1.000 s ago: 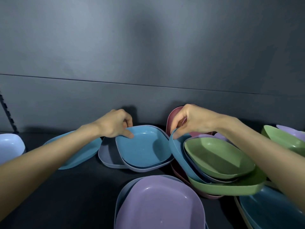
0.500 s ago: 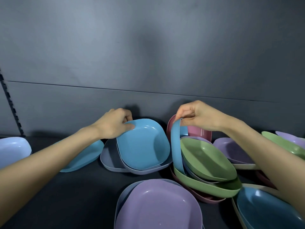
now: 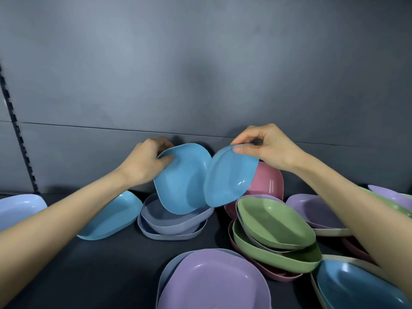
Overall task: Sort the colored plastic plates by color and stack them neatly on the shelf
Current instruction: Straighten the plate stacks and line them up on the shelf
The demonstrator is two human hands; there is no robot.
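My left hand grips the top left rim of a blue plate, tilted up above two stacked grey-blue plates. My right hand pinches the top rim of a second blue plate, lifted and tilted, its left edge overlapping the first. Another blue plate lies flat at the left under my forearm. Green plates are piled right of centre, and a pink plate leans behind them.
Purple plates sit at the front centre. A light blue plate is at the far left, a blue one at the front right, and purple and green plates lie behind my right arm. The dark back wall is close.
Both hands rose. The left tilted its blue plate up off the grey-blue stack. The right pulled a blue plate out of the green pile and brought it left against the first.
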